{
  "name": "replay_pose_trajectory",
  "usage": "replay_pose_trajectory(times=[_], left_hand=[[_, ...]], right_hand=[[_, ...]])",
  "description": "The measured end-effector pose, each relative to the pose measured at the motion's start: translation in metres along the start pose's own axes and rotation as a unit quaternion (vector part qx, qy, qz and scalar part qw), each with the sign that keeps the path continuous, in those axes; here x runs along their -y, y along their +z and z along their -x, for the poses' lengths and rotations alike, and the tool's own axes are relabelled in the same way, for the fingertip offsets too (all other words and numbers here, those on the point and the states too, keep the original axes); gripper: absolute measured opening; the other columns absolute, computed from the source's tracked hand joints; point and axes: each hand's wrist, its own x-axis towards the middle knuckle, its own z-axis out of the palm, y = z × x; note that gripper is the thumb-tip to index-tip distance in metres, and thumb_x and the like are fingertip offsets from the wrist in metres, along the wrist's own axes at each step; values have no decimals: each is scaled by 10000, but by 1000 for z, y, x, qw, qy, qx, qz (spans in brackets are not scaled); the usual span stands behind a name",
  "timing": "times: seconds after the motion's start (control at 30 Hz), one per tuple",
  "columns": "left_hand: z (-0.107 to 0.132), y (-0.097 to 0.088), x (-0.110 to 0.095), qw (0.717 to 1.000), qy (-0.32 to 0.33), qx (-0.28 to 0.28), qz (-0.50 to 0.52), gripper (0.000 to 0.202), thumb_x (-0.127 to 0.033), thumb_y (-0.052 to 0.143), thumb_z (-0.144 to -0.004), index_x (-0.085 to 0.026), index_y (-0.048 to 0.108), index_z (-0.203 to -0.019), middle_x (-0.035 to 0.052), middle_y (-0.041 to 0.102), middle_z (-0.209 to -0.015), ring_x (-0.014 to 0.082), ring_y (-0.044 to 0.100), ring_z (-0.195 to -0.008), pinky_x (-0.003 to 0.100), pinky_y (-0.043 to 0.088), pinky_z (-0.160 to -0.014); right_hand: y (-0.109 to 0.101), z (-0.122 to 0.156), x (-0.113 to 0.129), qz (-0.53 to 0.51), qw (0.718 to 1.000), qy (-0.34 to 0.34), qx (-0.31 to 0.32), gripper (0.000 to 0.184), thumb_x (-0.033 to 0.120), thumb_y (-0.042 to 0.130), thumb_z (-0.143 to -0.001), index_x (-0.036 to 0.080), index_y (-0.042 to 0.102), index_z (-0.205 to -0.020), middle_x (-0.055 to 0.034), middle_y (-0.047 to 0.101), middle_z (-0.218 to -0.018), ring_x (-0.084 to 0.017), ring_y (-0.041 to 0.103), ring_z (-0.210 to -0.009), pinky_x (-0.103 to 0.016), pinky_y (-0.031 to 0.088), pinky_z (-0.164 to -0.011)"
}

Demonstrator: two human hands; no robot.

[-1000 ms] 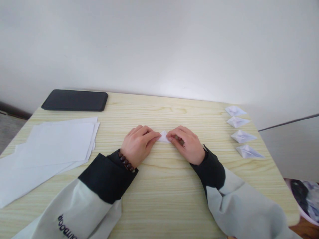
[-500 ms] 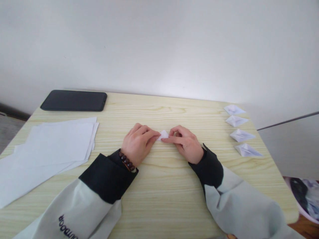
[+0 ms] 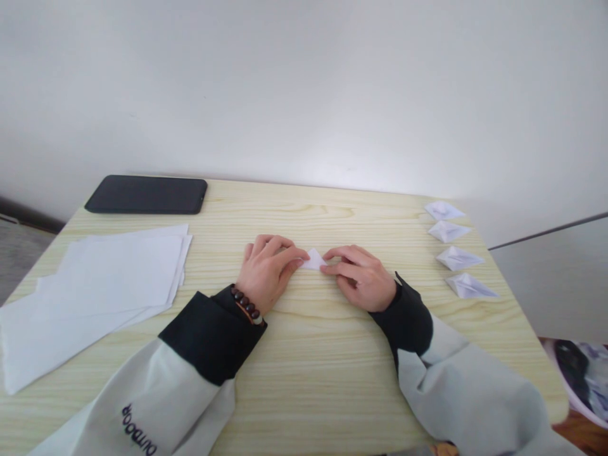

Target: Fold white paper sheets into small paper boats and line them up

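Observation:
A small folded piece of white paper (image 3: 314,259) lies flat on the light wooden table (image 3: 313,354) in the middle of the view. My left hand (image 3: 266,271) presses its fingertips on the paper's left end, fingers curled together. My right hand (image 3: 363,276) pinches the paper's right end against the table with thumb and forefinger. A dark bead bracelet (image 3: 246,305) sits on my left wrist.
A loose stack of white sheets (image 3: 95,291) lies at the left. A black phone (image 3: 147,194) rests at the back left. Several folded paper boats (image 3: 455,258) stand in a row along the right edge. The table's right edge drops off beside them.
My right hand has slid a little to the right along the folded paper and lowered onto it. My left hand keeps its place on the paper's left end.

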Motion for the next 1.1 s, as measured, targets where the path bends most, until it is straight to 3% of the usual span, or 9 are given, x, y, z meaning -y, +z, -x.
replay_pose_trajectory(times=[0.13, 0.23, 0.4, 0.57, 0.87, 1.1], left_hand=[[0, 0, 1, 998, 63, -2, 3, 158, -327, 553, -855, -276, 672, -946, 16, 650, -1057, 221, 500, -998, 369, 387, -789], [-1, 1, 2, 994, 109, -6, -1, 170, -332, 579, -839, -253, 663, -964, 14, 670, -1040, 212, 527, -983, 361, 419, -796], [-5, 4, 0, 983, 172, -65, -27, 152, -262, 544, -865, -179, 664, -906, 35, 701, -918, 165, 593, -834, 298, 489, -738], [-6, 2, -4, 968, 214, -128, -30, 143, -213, 591, -825, -168, 655, -944, 28, 714, -917, 159, 618, -828, 281, 518, -738], [-5, -3, -5, 955, 245, -169, -11, 97, -146, 633, -779, -175, 660, -868, 5, 725, -819, 163, 628, -788, 279, 494, -691], [-4, -6, -7, 955, 235, -182, -5, 79, -123, 635, -778, -188, 666, -812, -15, 723, -726, 130, 645, -678, 265, 446, -629]], right_hand=[[1, -5, 4, -15, 1000, 24, 12, 147, 186, 546, -815, 178, 635, -932, -68, 652, -1021, -177, 579, -848, -349, 487, -802], [3, -8, 2, -31, 998, 46, 4, 204, 262, 555, -851, 163, 624, -1015, -87, 641, -998, -176, 583, -908, -326, 494, -831], [7, -8, -1, -4, 999, 26, -32, 171, 231, 507, -889, 176, 658, -947, -70, 650, -907, -144, 608, -829, -265, 514, -756], [4, -8, 5, 61, 996, 1, -72, 137, 194, 524, -878, 158, 649, -918, -67, 673, -882, -147, 616, -786, -261, 506, -723], [4, -11, 16, 51, 993, -16, -106, 79, 191, 573, -846, 165, 636, -886, -55, 675, -856, -134, 606, -766, -253, 483, -707], [5, -8, 19, 69, 990, -2, -125, 83, 208, 592, -842, 173, 665, -826, -34, 640, -694, -121, 555, -622, -249, 456, -610]])
